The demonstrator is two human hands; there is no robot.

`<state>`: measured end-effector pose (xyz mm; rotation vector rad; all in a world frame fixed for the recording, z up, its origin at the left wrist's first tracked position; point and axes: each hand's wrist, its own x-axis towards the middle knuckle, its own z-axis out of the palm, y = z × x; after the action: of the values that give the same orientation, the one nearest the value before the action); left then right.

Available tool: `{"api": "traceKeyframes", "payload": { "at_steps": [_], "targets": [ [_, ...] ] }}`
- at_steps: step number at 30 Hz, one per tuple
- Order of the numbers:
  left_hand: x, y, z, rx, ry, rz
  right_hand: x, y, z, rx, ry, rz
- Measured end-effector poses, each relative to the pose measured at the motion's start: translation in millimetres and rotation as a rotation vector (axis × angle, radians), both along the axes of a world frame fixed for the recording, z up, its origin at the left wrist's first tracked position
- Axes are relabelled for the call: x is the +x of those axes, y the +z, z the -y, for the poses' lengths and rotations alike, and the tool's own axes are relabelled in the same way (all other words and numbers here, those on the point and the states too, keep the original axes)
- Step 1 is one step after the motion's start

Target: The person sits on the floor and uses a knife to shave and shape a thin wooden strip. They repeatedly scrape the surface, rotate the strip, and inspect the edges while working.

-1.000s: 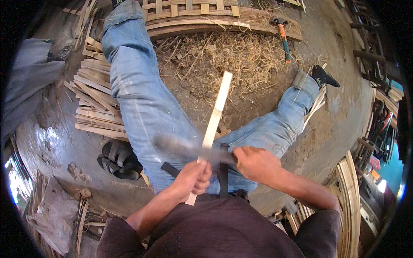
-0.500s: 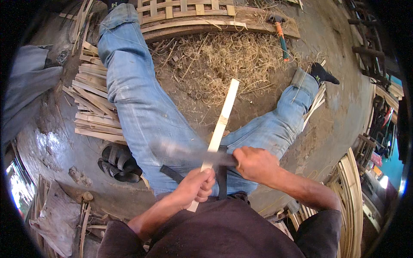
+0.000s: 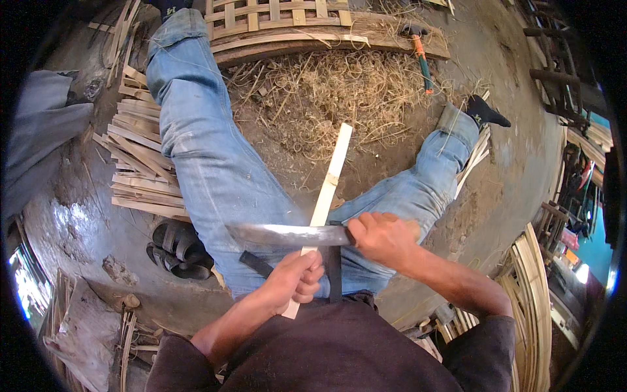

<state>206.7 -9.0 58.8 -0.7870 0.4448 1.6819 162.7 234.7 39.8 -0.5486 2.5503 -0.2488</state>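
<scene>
as a broad grey metal knife crosses it, a long flat pale wooden strip stands in the left hand

nearest my distant view, the strip's lower end overlaps the dark cloth shirt. the left hand is curled closed, pinching the strip low; the rest slants away between legs in faded blue denim jeans. the right hand is wrapped round the knife's handle, its blade pointing left just above the left thumb; i cannot tell how hard it presses.

i judge the strip light, stiff yet springy, hardly slippery, and apt to split along its grain. i would hold it low, fingers clear of the edge, and the knife, likely heavier, only by its handle.

farther off i see black strapped sandals, stacked pale flat slats, a tangled heap of straw-coloured shavings, then an orange-and-green-handled hammer with its head on a thick brown wooden plank.
</scene>
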Motion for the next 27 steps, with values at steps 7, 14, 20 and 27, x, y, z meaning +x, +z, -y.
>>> {"api": "traceKeyframes", "payload": {
  "at_steps": [7,14,20,27],
  "targets": [
    [19,6,14,0.014,0.045,0.064,6,8,-33,0.042,-0.015,0.041],
    [16,-2,14,0.054,0.042,0.011,-7,-1,-28,-0.077,-0.125,-0.003],
    [2,-9,7,-0.033,0.114,0.044,-41,2,-10,0.02,-0.27,-0.079],
    [14,-28,12,-0.427,0.058,-0.088,-26,126,89,0.1,-0.01,-0.124]
  ]
}}
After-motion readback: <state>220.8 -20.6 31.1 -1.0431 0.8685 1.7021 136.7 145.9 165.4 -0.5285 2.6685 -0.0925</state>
